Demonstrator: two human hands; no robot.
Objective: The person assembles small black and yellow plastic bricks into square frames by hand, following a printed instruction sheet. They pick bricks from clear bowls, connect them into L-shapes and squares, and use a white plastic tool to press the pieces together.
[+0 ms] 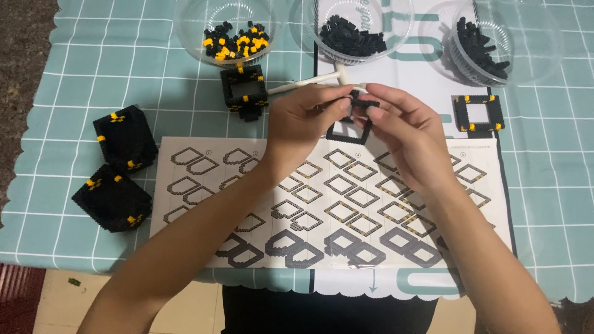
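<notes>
as both hands [356, 114] pinch black brick frame [350, 128].

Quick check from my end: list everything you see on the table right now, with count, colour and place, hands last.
small brick piece: 1, black, pinched between both hands above the sheet
square frame: 1, black, flat under the hands
instruction sheet: 1, white with grey diagrams, centre
clear bowls: 3, top edge; left bowl with black and yellow bricks, middle bowl and right bowl with black bricks
open box build: 1, black and yellow, below left bowl
flat frame build: 1, black and yellow, right
closed block builds: 2, black with yellow spots, left
white tool: 1, behind the hands
tablecloth: 1, teal check
left hand: 1, on the piece
right hand: 1, on the piece
</notes>
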